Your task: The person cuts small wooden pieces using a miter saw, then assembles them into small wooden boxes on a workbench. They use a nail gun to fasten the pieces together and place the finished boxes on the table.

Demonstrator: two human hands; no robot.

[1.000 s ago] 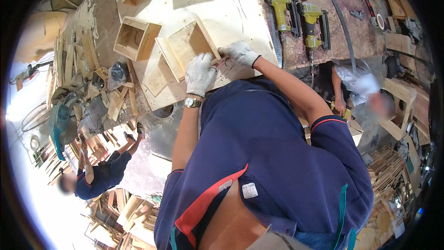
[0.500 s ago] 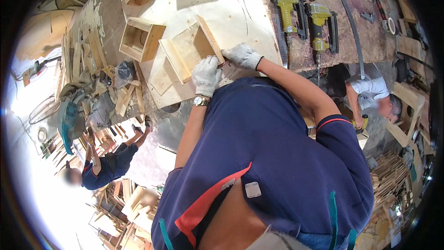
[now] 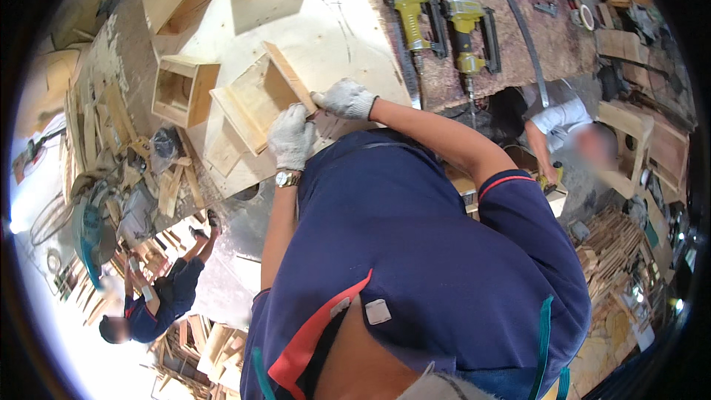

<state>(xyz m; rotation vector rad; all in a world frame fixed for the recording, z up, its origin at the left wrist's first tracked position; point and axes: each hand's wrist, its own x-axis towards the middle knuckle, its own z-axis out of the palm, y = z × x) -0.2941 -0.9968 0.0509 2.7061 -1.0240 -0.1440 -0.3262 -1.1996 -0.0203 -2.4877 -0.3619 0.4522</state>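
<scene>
wooden box (image 3: pixel 255 100) gripped by left hand (image 3: pixel 290 137), right hand (image 3: pixel 344 98); nail guns (image 3: pixel 448 26) nearby.

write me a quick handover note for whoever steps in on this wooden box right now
Left hand: gloved, resting on the near edge of the open wooden box.
Right hand: gloved, pinching the box's raised side panel at its near corner.
The box lies tilted on the plywood bench; a finished box sits beside it, two yellow nail guns to the right.
Done: frame together. Left: probably fixing that panel.
</scene>
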